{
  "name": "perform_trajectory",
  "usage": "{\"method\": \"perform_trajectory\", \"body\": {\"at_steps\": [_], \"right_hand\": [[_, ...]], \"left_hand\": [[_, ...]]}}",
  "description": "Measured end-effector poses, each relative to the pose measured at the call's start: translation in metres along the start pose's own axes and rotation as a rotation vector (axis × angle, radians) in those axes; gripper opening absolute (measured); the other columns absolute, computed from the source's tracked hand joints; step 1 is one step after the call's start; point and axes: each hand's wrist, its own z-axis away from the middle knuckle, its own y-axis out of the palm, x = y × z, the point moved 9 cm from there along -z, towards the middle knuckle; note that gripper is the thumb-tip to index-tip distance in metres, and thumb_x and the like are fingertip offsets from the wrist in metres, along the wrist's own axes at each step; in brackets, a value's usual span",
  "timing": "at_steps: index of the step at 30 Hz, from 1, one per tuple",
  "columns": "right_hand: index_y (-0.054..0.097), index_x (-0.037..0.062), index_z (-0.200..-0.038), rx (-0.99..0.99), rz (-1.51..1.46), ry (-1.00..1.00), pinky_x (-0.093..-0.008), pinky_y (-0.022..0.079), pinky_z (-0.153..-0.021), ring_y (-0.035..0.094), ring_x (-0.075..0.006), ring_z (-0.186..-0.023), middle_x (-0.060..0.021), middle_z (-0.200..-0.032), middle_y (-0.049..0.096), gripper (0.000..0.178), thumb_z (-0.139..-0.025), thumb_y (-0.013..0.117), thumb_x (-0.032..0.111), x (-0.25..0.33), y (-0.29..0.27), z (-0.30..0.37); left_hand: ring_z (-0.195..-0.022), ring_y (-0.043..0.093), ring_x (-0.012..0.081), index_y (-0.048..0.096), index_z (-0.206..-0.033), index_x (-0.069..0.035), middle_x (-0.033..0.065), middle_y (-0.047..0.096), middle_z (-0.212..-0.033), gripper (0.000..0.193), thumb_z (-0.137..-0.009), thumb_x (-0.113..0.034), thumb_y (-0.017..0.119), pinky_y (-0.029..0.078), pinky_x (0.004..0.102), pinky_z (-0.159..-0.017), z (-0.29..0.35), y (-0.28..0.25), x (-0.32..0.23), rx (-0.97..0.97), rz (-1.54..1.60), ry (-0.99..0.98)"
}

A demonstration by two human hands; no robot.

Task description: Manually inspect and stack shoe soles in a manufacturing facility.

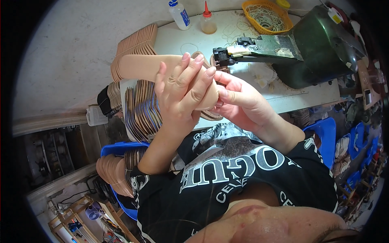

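A beige insole (148, 67) extends leftward past the left hand (182, 87), which holds it with fingers laid across its upper face. At the insole's right end, the right hand (239, 95) pinches the rim between thumb and fingers.

The sole (142, 67) looks smooth and matt, like leather. The table (178, 44) has a smooth, pale top with a soft sheen. Glossy green paint coats the machine (324, 44), while its arm (279, 45) looks scuffed, patchy and rough. The glue bottle (181, 18) is opaque white plastic; the red-tipped bottle (208, 25) is translucent plastic. The basket (252, 22) is yellow plastic, the bin (327, 137) smooth blue plastic. The shirt (166, 206) is matt black cloth with a pale print. The wall (69, 69) looks matt and blotchy, the rack (114, 216) wooden.
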Motion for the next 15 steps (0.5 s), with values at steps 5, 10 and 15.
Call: {"method": "perform_trajectory", "body": {"at_steps": [5, 10, 15], "right_hand": [[0.044, 0.0023, -0.124, -0.075, -0.021, -0.052, -0.026, 0.043, -0.084, 0.052, -0.0099, -0.089, -0.0048, -0.103, 0.056, 0.039, -0.092, 0.059, 0.017, 0.002, 0.012, 0.007], [0.045, 0.0043, -0.118, 0.008, -0.041, -0.096, -0.0244, 0.041, -0.077, 0.049, -0.009, -0.084, -0.0024, -0.096, 0.053, 0.03, -0.092, 0.058, 0.014, 0.001, 0.011, 0.011], [0.045, 0.0077, -0.112, -0.023, -0.025, -0.103, -0.0223, 0.04, -0.074, 0.05, -0.0085, -0.083, -0.0011, -0.094, 0.053, 0.024, -0.092, 0.058, 0.01, 0.004, 0.009, 0.015]], "left_hand": [[-0.122, 0.051, 0.0307, 0.058, -0.125, -0.013, 0.0118, 0.054, -0.13, 0.046, -0.08, -0.015, 0.063, 0.023, 0.0539, -0.106, 0.007, 0.005, 0.003, -0.074, 0.214, -0.068], [-0.123, 0.05, 0.034, 0.057, -0.125, -0.006, 0.0146, 0.054, -0.129, 0.044, -0.082, -0.01, 0.061, 0.025, 0.0547, -0.106, 0.012, 0.007, 0.003, -0.133, 0.37, -0.124], [-0.123, 0.05, 0.0336, 0.058, -0.124, -0.008, 0.0148, 0.055, -0.128, 0.041, -0.083, -0.011, 0.061, 0.025, 0.0554, -0.106, 0.013, 0.008, 0.003, -0.175, 0.458, -0.174]]}}
